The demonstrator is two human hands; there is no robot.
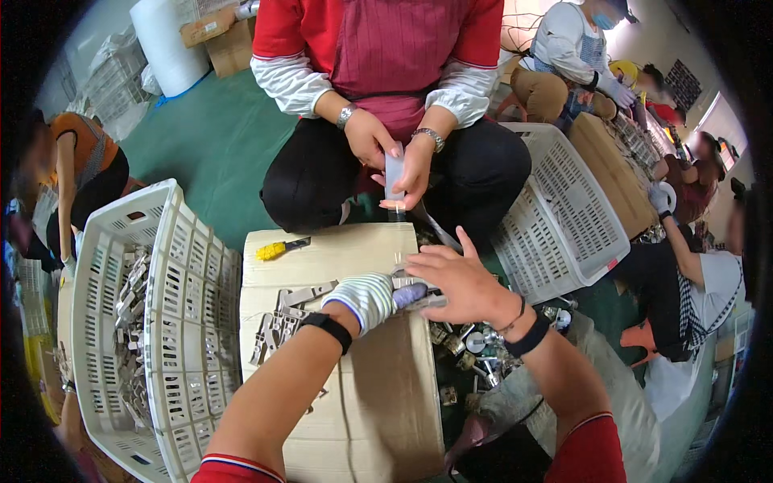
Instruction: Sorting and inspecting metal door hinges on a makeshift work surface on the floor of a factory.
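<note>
My left hand [366,299], in a striped glove with purple at the fingertips, is closed at the right edge of a cardboard sheet [378,370]. Its fingertips are around a small, clear or shiny piece that I cannot make out. Close beside them is my bare right hand [459,282], palm down, with its fingers stretched and spread. Grey metal clip-like parts [278,326] lie on the cardboard left of my glove. Beyond them rests a cutter with a yellow wrapped handle [272,250]. Across from me, a seated person's hands [394,161] hold a translucent plastic sleeve [394,175].
A white plastic crate [189,322] of metal parts stands at my left. Another white crate [555,213] is at the far right. Shiny metal fittings [479,354] lie heaped beneath my right forearm, near clear plastic sheeting [596,386]. Other people sit working along both sides.
</note>
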